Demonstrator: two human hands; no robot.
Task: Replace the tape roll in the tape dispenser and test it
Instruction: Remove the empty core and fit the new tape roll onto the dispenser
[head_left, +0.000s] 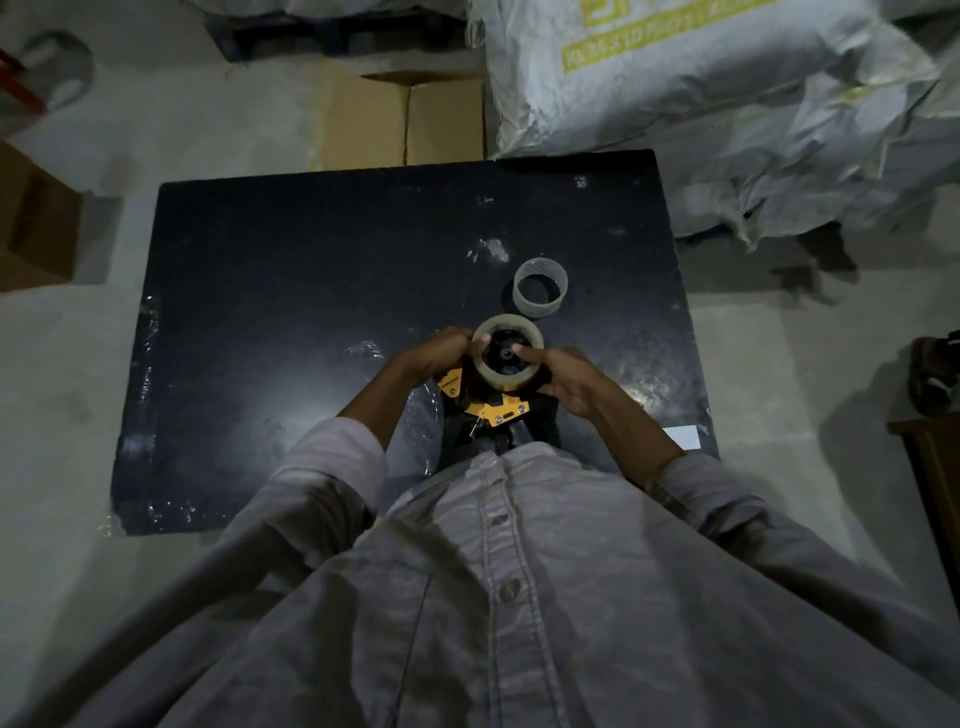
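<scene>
A yellow and black tape dispenser (493, 410) lies on the black table (311, 291) close to my body. A clear tape roll (506, 382) sits over the dispenser's black hub. My left hand (441, 353) grips the roll's left side, thumb on its rim. My right hand (558, 376) holds the right side, with a finger pressing inside the roll near the hub. An empty clear core (540, 288) stands on the table just beyond the roll. The dispenser's handle is hidden under my shirt.
A cardboard box (410, 122) stands behind the table's far edge. Large white sacks (727, 104) pile up at the back right. Another brown box (36, 223) is at the left. A white paper slip (683, 435) lies near the table's right front corner.
</scene>
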